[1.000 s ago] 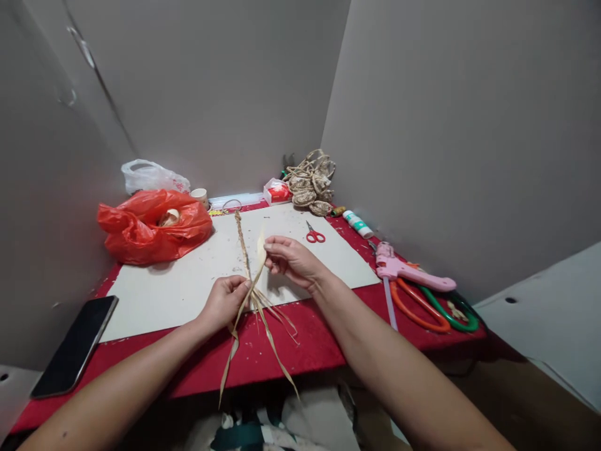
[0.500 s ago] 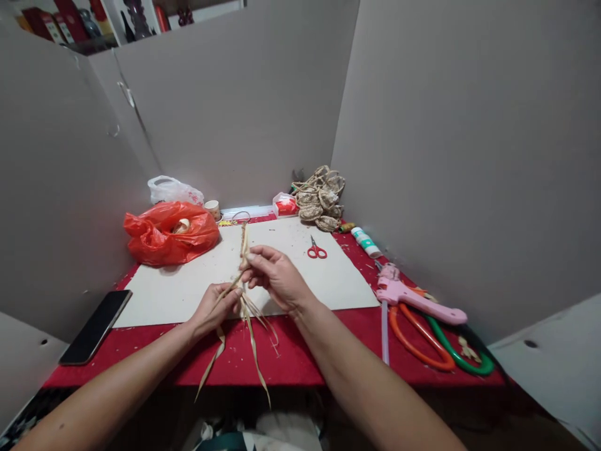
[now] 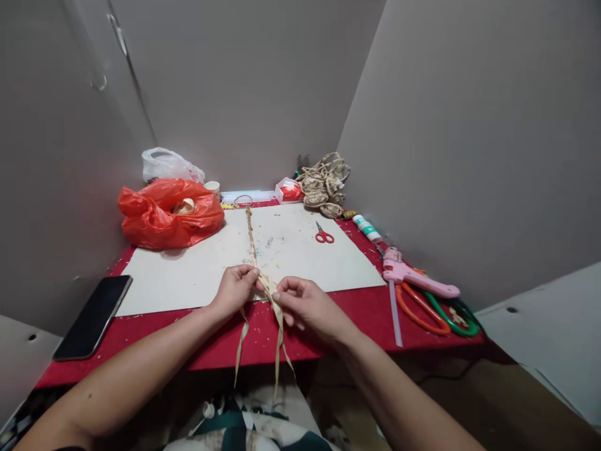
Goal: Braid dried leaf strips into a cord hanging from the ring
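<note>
A thin braided cord of dry, straw-coloured strips [image 3: 251, 237] runs from a ring near the back of the white board [image 3: 305, 257] down to my hands. My left hand [image 3: 237, 289] pinches it where the braid gives way to loose strips. Just right of it, my right hand [image 3: 303, 307] has its thumb and fingertips closed on the pale flat strips [image 3: 270, 287]. Loose tails [image 3: 280, 351] dangle over the front edge of the red cloth [image 3: 211, 347]. The fingers hide part of where the strips cross.
Small red-handled scissors [image 3: 324, 235] lie on the board. A red plastic bag [image 3: 171, 219] and a phone [image 3: 94, 316] are at left. Coiled straw pieces [image 3: 322, 188] sit at back right. A pink glue gun [image 3: 416, 275] and large scissors with orange and green handles [image 3: 425, 313] lie right.
Both hands have moved right and are lower on the cord, the right hand coming down from the upper part to the loose strips. The camera view has tilted downward.
</note>
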